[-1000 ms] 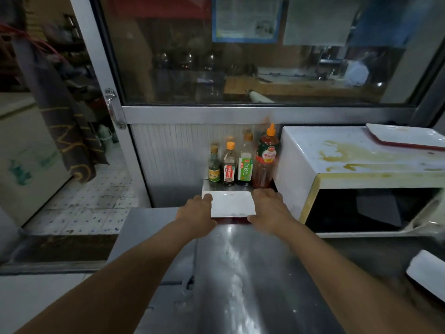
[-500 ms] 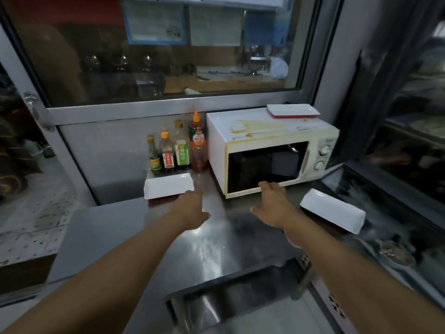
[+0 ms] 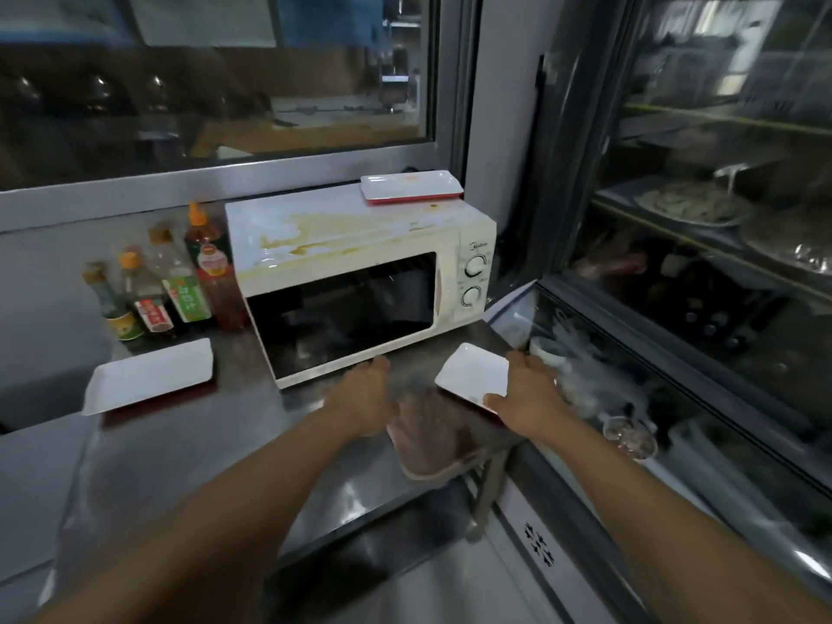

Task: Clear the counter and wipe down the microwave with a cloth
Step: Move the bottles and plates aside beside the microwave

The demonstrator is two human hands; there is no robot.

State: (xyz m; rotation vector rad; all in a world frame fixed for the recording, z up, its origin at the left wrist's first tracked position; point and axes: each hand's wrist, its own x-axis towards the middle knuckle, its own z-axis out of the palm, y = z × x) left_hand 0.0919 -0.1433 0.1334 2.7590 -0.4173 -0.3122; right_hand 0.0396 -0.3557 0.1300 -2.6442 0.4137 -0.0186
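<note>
on the steel table (image 3: 189,448), as seen from the head camera, a white microwave (image 3: 360,281) is set against the back wall, its top marked with yellowish stains and its dark door closed. a white tray with a red underside (image 3: 410,186) is laid on the microwave's top at the rear right corner. just left of the microwave four sauce bottles (image 3: 166,281) are stood in a row, and before them a second white tray (image 3: 148,376) is laid flat on the table. a third white tray (image 3: 472,373) is rested at the table's right edge, in front of the microwave; it is held at its right side by the right hand (image 3: 526,394), the grip curled round the edge with the thumb on the near rim. the left hand (image 3: 364,398) is held just left of this tray, beside the microwave's lower front, its grip loosely spread and nothing held. no cloth can be made out. a glass-fronted display case (image 3: 675,308) is seen at the right.
</note>
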